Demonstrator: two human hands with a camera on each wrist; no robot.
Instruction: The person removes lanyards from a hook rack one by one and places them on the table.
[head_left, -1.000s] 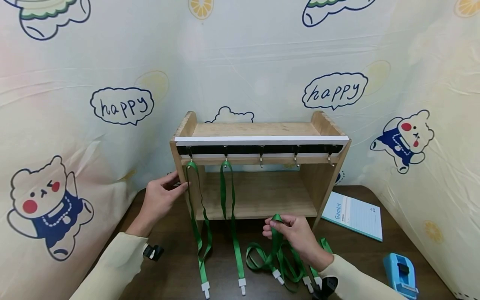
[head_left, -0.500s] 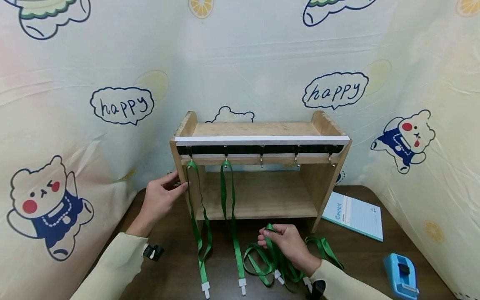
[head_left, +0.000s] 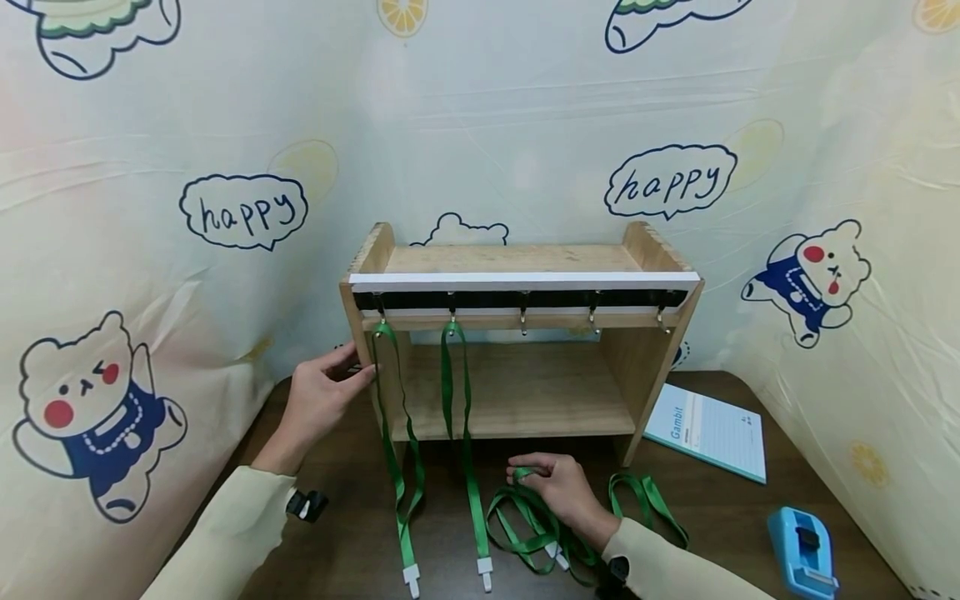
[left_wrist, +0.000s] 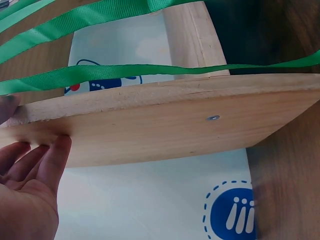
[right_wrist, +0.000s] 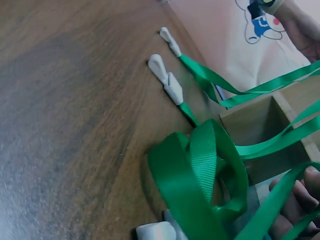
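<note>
My left hand (head_left: pixel 318 408) holds the left side panel of a small wooden shelf (head_left: pixel 517 392). In the left wrist view its thumb is at the panel's front edge and its fingers lie against the outer face. Low in front of the shelf, my right hand (head_left: pixel 562 492) pinches a green lanyard (right_wrist: pixel 275 205) by its strap. Below that hand lies a tangled heap of green lanyards (head_left: pixel 517 546) with white plastic clips, partly hidden by the hand and sleeve. Two more lanyards hang from the two leftmost hooks, one at the left (head_left: pixel 406 546) and another beside it (head_left: pixel 477 517).
A black strip (head_left: pixel 487 299) with several metal hooks runs across the shelf's front; the three to the right carry nothing. Right of the shelf lie a blue-and-white notebook (head_left: pixel 708 429) and a blue hole punch (head_left: pixel 802 550) on the dark wooden table (head_left: pixel 337 517). A patterned cloth (head_left: pixel 480 150) hangs behind.
My right hand has moved down and left with the lanyard strap, lowering it toward the heap. A green loop at the right has come out from behind the wrist. My left hand stays put.
</note>
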